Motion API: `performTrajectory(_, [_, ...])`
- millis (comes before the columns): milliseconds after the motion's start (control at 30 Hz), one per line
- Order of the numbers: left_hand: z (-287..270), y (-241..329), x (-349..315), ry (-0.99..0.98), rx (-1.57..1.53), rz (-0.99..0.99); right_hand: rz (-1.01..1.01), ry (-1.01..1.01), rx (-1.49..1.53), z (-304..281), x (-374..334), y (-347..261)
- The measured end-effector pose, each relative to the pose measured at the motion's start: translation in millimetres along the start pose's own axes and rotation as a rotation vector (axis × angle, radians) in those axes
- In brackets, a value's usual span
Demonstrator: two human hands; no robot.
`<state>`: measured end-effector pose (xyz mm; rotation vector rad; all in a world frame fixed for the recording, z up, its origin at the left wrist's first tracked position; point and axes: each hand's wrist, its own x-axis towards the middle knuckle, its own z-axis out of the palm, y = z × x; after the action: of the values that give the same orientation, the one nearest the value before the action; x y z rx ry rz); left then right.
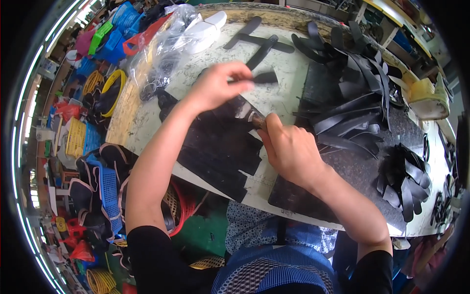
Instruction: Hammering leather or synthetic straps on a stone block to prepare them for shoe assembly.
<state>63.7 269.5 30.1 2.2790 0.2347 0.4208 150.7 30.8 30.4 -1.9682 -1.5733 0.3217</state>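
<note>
My left hand [221, 87], slightly blurred, is closed on a short black strip [267, 78], leather-like, that sticks out to the right past the fingertips. My right hand [293, 151] grips a tool with a worn wooden handle [258, 121]. Its flat, partly shiny head points up and left toward my left hand; whether it is a knife or a scraper I cannot tell. Beneath both hands lie dark sheets [215, 147] of flat material on the white worktop. Farther off, several loose black strips [262, 43] lie crossed on the worktop.
To the right, a heap of black strips [352, 112] covers part of a dark slab [333, 174], with a second bundle [405, 179] nearer its right end. A yellowish container [429, 100] stands at the right edge. Clear plastic bags [164, 51] and white pieces [208, 32] lie far left.
</note>
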Motion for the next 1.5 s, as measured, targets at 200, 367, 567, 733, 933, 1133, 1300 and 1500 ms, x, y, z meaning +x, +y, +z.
performTrajectory(200, [-159, -32, -29, 1.206, -0.487, -0.023, 0.049, -0.056, -0.098, 4, 5, -17])
performTrajectory(367, [-119, 36, -63, 0.740, -0.388, -0.351, 0.004, 0.061, 0.261, -9, -12, 10])
performTrajectory(567, [56, 154, -108, -0.015, -0.730, -0.361, 0.290, 0.133, 1.117, -64, -98, -1])
performTrajectory(733, [171, 160, -71, -0.228, -0.732, -0.010, 0.568, 0.400, 0.914, -83, -173, 26])
performTrajectory(933, [221, 145, -32, -0.045, -0.084, 0.291, 0.682, 0.483, 0.558, -125, -237, 55])
performTrajectory(1133, [224, 155, -29, -0.106, -0.113, 0.222, 0.579, 0.208, 0.318, -130, -253, 61])
performTrajectory(1300, [223, 159, -29, -0.121, -0.047, 0.271, 0.326, 0.138, 0.100, -126, -240, 82])
performTrajectory(1500, [223, 169, -31, -0.129, 0.229, 0.443, 0.416, 0.042, 0.146, -154, -212, 90])
